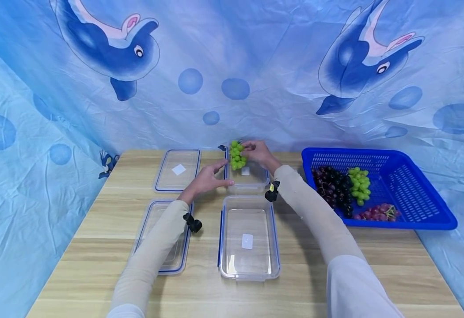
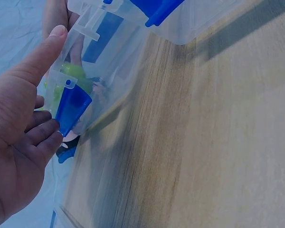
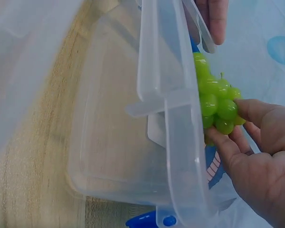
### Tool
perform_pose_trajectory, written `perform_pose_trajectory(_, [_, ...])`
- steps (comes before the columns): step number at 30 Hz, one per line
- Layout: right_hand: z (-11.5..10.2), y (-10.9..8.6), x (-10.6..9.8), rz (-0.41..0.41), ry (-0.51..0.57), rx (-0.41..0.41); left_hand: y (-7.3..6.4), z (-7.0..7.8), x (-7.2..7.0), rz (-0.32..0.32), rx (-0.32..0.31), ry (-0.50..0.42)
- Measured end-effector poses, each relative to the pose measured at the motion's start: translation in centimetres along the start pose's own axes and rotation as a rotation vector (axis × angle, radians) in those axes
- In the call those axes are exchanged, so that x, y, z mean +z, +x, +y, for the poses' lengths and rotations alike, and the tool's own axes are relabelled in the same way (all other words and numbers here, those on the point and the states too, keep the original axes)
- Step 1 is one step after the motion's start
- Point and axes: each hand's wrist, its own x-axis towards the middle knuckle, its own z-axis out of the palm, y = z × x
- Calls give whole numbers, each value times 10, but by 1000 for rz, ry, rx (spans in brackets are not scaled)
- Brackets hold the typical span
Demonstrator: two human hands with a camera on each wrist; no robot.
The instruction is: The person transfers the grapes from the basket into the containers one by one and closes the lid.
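My right hand pinches a bunch of green grapes over the far clear container. In the right wrist view, fingertips and thumb meet the side of the green bunch, partly behind the container wall. My left hand is at that container's left side, thumb and fingers spread. The left wrist view shows the thumb over the rim and fingertips near a blue latch; whether they touch it, I cannot tell.
A second clear container stands nearer me. Two blue-edged lids lie to its left, the nearer under my left forearm. A blue basket on the right holds black grapes, green grapes and red grapes.
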Motion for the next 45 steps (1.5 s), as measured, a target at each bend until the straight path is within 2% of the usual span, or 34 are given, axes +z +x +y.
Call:
perform_pose_trajectory(10, [-2,-2,-1,-57,-140,45,1,1,-2,-5,-7,17])
perform_pose_trajectory(17, [-4,-5,-1,-113,-179,41,0,0,0,-7,13,14])
perform_pose_trajectory(25, [-10,-10,-3,-126,-235,46,-1,0,1,-5,9,12])
perform_pose_trajectory(32, [-31,-19,-14,-91,-377,-59,-1,0,0,-6,17,8])
perform_pose_trajectory(36, [-48,-28,-25,-94,-322,-87,-2,2,1,-3,4,-6])
perform_pose_trajectory(39, [-61,-39,-35,-103,-243,-118,-2,2,1,1,-6,-8])
perform_pose_trajectory(45, [-80,-70,-60,-102,-219,-255,-1,0,1,0,2,-5])
